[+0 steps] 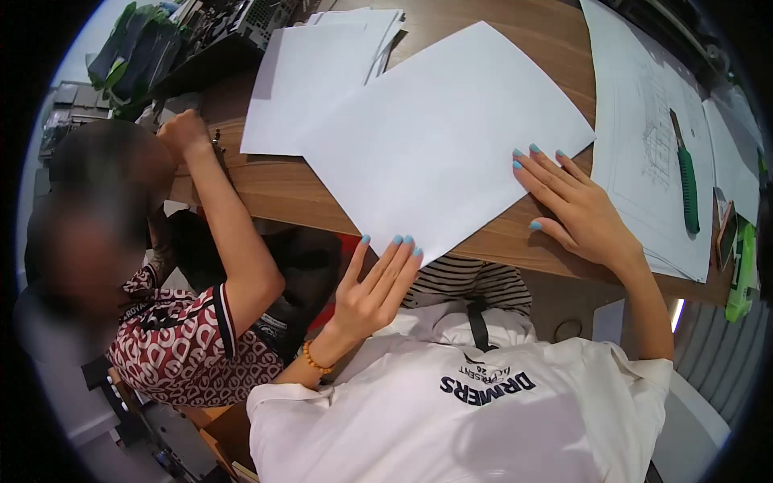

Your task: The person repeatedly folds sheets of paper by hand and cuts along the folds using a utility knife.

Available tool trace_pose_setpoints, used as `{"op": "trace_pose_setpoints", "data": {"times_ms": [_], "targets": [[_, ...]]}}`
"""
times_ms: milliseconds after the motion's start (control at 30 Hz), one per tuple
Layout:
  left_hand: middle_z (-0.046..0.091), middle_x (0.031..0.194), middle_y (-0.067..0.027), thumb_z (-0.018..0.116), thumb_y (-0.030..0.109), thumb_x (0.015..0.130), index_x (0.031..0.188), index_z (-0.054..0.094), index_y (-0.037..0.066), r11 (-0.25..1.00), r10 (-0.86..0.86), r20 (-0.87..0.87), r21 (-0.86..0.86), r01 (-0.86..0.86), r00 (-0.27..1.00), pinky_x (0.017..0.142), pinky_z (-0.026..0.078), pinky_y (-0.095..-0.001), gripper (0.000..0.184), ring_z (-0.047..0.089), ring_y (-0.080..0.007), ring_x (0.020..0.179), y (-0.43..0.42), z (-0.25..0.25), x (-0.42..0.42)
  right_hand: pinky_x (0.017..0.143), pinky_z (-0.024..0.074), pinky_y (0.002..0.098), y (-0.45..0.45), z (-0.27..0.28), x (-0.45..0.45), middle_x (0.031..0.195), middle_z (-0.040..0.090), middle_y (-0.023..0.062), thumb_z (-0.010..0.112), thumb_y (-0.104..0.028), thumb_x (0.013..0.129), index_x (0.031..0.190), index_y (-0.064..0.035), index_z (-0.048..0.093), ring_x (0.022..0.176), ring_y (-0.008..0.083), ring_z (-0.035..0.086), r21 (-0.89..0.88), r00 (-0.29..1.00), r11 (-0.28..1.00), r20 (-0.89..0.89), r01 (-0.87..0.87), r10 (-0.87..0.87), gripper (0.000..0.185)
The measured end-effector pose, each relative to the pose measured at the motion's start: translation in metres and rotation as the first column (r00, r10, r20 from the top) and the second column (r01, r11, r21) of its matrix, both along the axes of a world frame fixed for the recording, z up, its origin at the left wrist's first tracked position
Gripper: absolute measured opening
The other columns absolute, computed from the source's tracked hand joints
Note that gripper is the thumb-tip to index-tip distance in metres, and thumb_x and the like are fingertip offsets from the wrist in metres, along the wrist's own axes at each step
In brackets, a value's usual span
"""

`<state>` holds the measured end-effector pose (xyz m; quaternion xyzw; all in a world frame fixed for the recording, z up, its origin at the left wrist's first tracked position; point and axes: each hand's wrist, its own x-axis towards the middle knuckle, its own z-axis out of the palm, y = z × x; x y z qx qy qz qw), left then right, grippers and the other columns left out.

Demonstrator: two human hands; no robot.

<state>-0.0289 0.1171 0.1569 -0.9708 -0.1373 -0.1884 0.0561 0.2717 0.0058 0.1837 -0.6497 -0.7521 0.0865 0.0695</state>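
Note:
A large white sheet of paper (pixel 451 137) lies at an angle on the wooden table, its near corner reaching past the front edge. My left hand (pixel 374 286) rests at that near corner, fingers stretched out and the tips touching the paper. On the paper's right edge lies my right hand (pixel 564 197), palm down with fingers spread, partly over the bare wood. Neither hand grips anything. Part of a stack of white sheets (pixel 310 88) shows behind the large sheet, on its left.
Drawing sheets (pixel 644 161) lie to the right, with a green utility knife (pixel 687 181) on top. A bright green tool (pixel 742 274) sits at the far right. Another person (pixel 193 322) sits on the left, one forearm on the table. Dark equipment (pixel 229 48) stands at the back left.

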Motion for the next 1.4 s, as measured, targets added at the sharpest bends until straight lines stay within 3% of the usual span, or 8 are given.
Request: {"op": "trace_pose_setpoints", "data": {"times_ms": [233,433,667,800,933,1133,1333,1400], "targets": [[0.068,0.101,-0.0079,0.062,0.015,0.084,0.082,0.066,0.008,0.98,-0.199,0.184,0.045,0.195,0.962,0.093,0.045,-0.0414,0.008,0.065,-0.0199,0.097,0.002,0.007,-0.023,0.112,0.0238,0.0435,0.002,0.002,-0.002,0.144,0.035,0.0085,0.055,-0.034,0.085,0.137,-0.0063,0.036,0.133,0.0264,0.031,0.004,1.0,1.0,-0.005,0.002,-0.002,0.062],[0.066,0.087,-0.0017,0.061,0.016,0.083,0.091,0.056,0.011,0.941,-0.334,0.443,0.214,0.263,0.832,0.084,0.04,-0.0369,0.011,0.063,-0.0123,0.084,0.016,0.017,0.021,0.11,0.0257,0.0465,0.004,0.01,-0.002,0.142,0.038,0.0106,0.063,-0.025,0.08,0.134,-0.0042,0.041,0.132,0.0305,0.033,0.044,0.996,0.998,-0.078,-0.046,0.049,0.062],[0.061,0.082,-0.0045,0.06,0.011,0.076,0.089,0.066,-0.001,0.855,-0.478,-0.172,0.133,0.501,0.861,0.078,0.048,-0.0308,0.019,0.058,-0.0144,0.081,0.02,0.025,0.03,0.109,0.0269,0.0474,0.008,0.006,0.0,0.14,0.042,0.0101,0.066,-0.021,0.077,0.132,-0.0041,0.044,0.131,0.0306,0.035,0.106,0.992,0.994,-0.119,-0.037,0.049,0.061],[0.065,0.102,-0.0102,0.058,0.009,0.078,0.094,0.067,-0.002,0.852,-0.475,0.019,0.26,0.454,0.88,0.08,0.05,-0.0289,0.022,0.062,-0.0175,0.09,0.023,0.029,0.02,0.108,0.0274,0.0474,0.005,-0.001,0.0,0.139,0.043,0.0088,0.066,-0.022,0.078,0.131,-0.0049,0.045,0.131,0.0298,0.036,0.112,0.995,0.993,-0.09,-0.021,0.031,0.06],[0.065,0.107,-0.0124,0.055,0.008,0.081,0.102,0.065,-0.001,0.908,-0.37,-0.092,0.172,0.381,0.924,0.083,0.051,-0.0295,0.025,0.062,-0.0187,0.099,0.016,0.035,0.006,0.108,0.0282,0.0468,0.005,-0.001,0.002,0.138,0.044,0.0078,0.066,-0.024,0.079,0.131,-0.0059,0.046,0.13,0.0291,0.037,0.145,0.995,0.989,-0.088,-0.03,0.043,0.058],[0.069,0.083,-0.0088,0.064,0.019,0.082,0.083,0.066,0.0,0.901,-0.362,0.005,0.257,0.348,0.932,0.07,0.055,-0.028,0.018,0.067,-0.018,0.078,0.004,0.076,0.025,0.107,0.0282,0.0475,0.002,0.011,-0.021,0.138,0.043,0.0109,0.067,-0.025,0.077,0.13,-0.0049,0.046,0.13,0.0278,0.037,0.129,0.996,0.992,0.084,-0.001,-0.01,0.061],[0.068,0.082,-0.0084,0.061,0.038,0.084,0.09,0.065,0.003,0.881,-0.431,-0.055,-0.242,0.407,0.901,0.066,0.053,-0.0261,0.036,0.067,-0.0162,0.075,-0.012,0.111,0.067,0.085,0.0517,0.0428,-0.022,0.022,-0.075,0.103,0.065,0.0164,0.057,0.006,0.073,0.111,0.0024,0.059,0.095,0.0309,0.064,0.459,0.906,0.884,-0.407,0.094,0.115,0.037],[0.068,0.084,-0.008,0.06,0.047,0.081,0.102,0.063,0.003,0.841,-0.474,0.003,-0.293,0.454,0.881,0.072,0.053,-0.0288,0.048,0.066,-0.0182,0.076,0.0,0.118,0.071,0.087,0.051,0.0431,-0.037,0.01,-0.074,0.099,0.066,0.0173,0.055,0.009,0.072,0.104,0.0033,0.063,0.092,0.0313,0.065,0.376,0.708,0.869,-0.705,0.321,0.043,0.033]]}}
